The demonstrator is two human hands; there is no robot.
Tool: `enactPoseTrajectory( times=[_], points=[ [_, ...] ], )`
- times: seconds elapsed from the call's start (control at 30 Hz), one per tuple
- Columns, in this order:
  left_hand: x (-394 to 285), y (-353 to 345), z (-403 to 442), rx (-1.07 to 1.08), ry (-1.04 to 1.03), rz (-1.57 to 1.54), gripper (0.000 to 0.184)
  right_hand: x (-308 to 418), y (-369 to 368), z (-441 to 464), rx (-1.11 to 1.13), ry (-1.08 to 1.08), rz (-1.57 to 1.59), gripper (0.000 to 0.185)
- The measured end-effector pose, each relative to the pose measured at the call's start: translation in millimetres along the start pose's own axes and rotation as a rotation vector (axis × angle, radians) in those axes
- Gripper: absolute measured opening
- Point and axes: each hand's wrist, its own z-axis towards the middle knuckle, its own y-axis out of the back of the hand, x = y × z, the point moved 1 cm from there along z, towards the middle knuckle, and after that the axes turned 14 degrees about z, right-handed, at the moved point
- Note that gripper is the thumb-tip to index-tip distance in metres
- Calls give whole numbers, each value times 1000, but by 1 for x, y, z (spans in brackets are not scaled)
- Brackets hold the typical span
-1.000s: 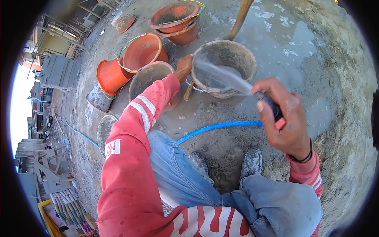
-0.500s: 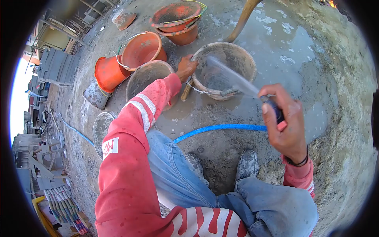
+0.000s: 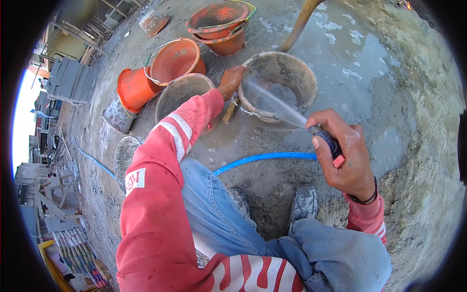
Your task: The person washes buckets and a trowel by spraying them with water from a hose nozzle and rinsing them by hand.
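Observation:
My left hand (image 3: 231, 82) is closed on the left rim of a cement-smeared bucket (image 3: 304, 78), which seems to tip slightly toward me. In my right hand (image 3: 346, 158) is a dark hose nozzle (image 3: 327, 137) with a red end, the fingers wrapped round it. A white jet of water (image 3: 277, 103) shoots from it into the bucket. The blue hose (image 3: 265, 156) runs leftward across the wet ground from beneath my right hand. Below my left hand, a wooden handle (image 3: 230, 113) sticks out beside the bucket.
Left of the bucket stand another grimy bucket (image 3: 170, 100), an upright orange bucket (image 3: 175, 61) and one on its side (image 3: 134, 90). Stacked orange tubs (image 3: 219, 24) sit farther back. A curved wooden handle (image 3: 299, 27) rises behind the bucket. My boots (image 3: 304, 202) stand on wet, muddy ground.
My right hand has shifted a little left with the nozzle, closer to the bucket. The bucket's inner bottom shows more clearly, and my left hand stays at its rim.

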Motion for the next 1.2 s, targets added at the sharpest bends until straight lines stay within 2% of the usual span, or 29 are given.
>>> enactPoseTrajectory(
  times=[0.13,0.27,0.37,0.43,0.6,0.67,0.8,0.87,0.9,0.97,1.03,1.2],
  points=[
    [-7,2,-10,-4,51,-64,53,-3,8,6,49,-110,95,18],
    [-2,2,-6,10,34,-49,55,-4,15,10,68,-96,164,17],
    [3,0,0,90,112,-208,56,-7,9,10,-72,-90,149,17],
    [4,-1,1,99,122,-219,56,-9,7,9,-9,29,54,17],
    [5,-1,0,102,139,-207,55,-8,7,10,18,30,75,17],
    [15,-3,10,70,41,-169,55,-8,5,11,35,69,94,17],
    [10,0,6,71,126,-179,52,-6,8,12,79,-57,85,16],
    [11,3,7,140,8,-25,52,-9,12,12,89,-79,75,15],
    [12,3,6,138,9,-25,52,-12,14,13,57,-77,100,15],
    [14,0,3,60,-151,69,60,-19,16,10,24,-74,123,15],
    [12,-2,3,47,-177,42,61,-24,16,6,-133,-131,15,15],
    [-19,-6,-2,55,-321,-42,61,-13,10,-9,-190,-75,-29,17]
  ],
)
